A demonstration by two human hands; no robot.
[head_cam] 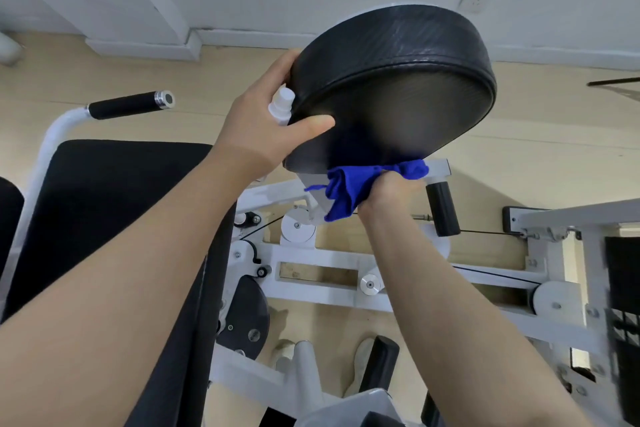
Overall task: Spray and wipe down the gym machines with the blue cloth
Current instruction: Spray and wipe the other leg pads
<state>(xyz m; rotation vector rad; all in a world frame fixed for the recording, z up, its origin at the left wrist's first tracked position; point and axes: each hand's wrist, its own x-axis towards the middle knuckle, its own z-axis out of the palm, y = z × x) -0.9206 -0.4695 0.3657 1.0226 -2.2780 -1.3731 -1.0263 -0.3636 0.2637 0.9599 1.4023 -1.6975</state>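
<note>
**Cloth at the pad's lower rim, bottle pinned in the steadying hand**

The white-framed gym machine [346, 267] filled the lower view, its black seat cushion [114, 218] at the left and a foam-gripped handle [130, 105] above that. Set up on the frame, the round black pad [391, 90] was tilted toward the camera.

The left hand [263, 128] gripped the pad's left rim, thumb on the near face and fingers curled over the far edge. The same hand also held the small white spray bottle [282, 107], trapped between palm and pad with its nozzle poking up. What was in the bottle could not be told; only its top showed.

The right hand [384, 191] was closed round the bunched blue cloth [360, 187], fingers curled into it, pressing it against the pad's lower edge where it met the white bar [438, 168].

The likeliest trouble seemed to be the bottle: held only as a by-product of the left hand's grip, it could slip and drop onto the frame if that hand shifted or the pad swung under the wiping pressure. The cloth's loose corner hung near the pulley [298, 227] and cable [485, 231] below and might snag there. A tightly bunched cloth might also miss the rim seam.
</note>
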